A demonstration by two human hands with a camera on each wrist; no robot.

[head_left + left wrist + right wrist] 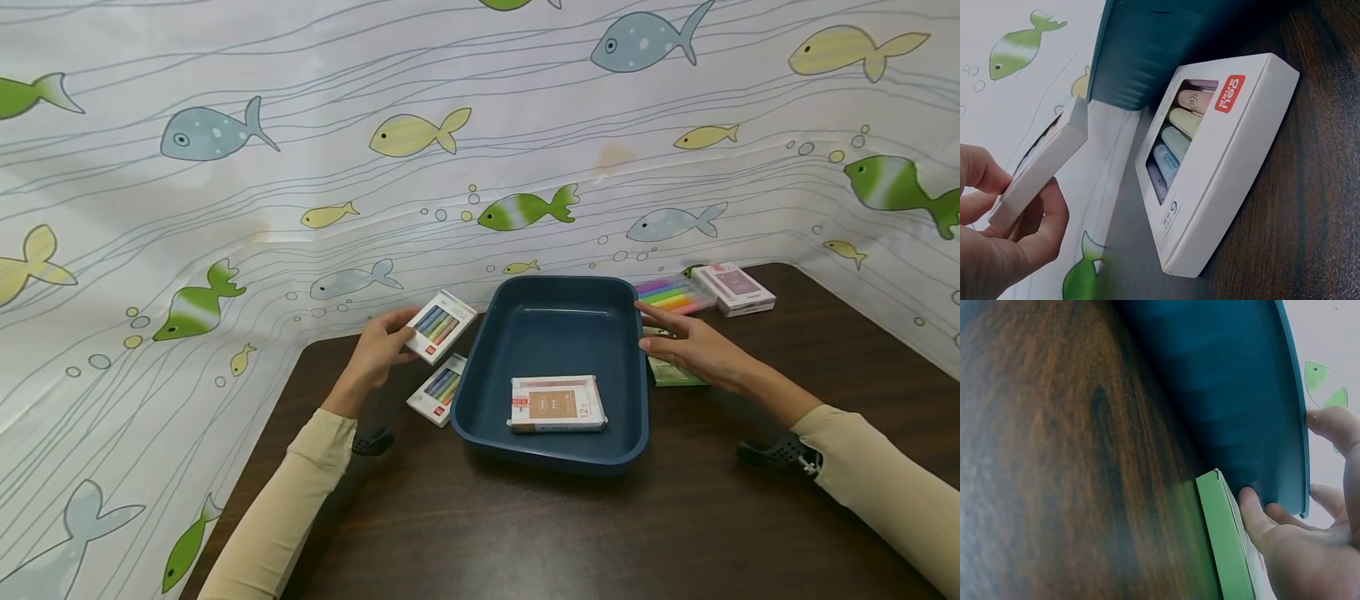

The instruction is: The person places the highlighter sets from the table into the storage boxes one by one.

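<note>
My left hand point(380, 348) pinches a white windowed box of pastel highlighters point(441, 327), holding it tilted above the table beside the tray's left wall. In the left wrist view this box point(1044, 165) appears edge-on between thumb and fingers. A matching box of highlighters point(1222, 169) lies on the table below, close to the tray. The blue tray point(551, 454) contains a white and brown box point(557, 404) near its front. At the tray's right side, my right hand point(701, 350) touches the rim and outer wall with extended fingers, as the right wrist view point(1310, 544) shows.
Beneath my right hand lies a green box point(678, 374), partly hidden. Behind it are a clear pack of colourful pens point(675, 296) and a white and pink box point(733, 289). The dark wooden table point(525, 533) meets a fish-patterned cloth point(450, 67) at the back.
</note>
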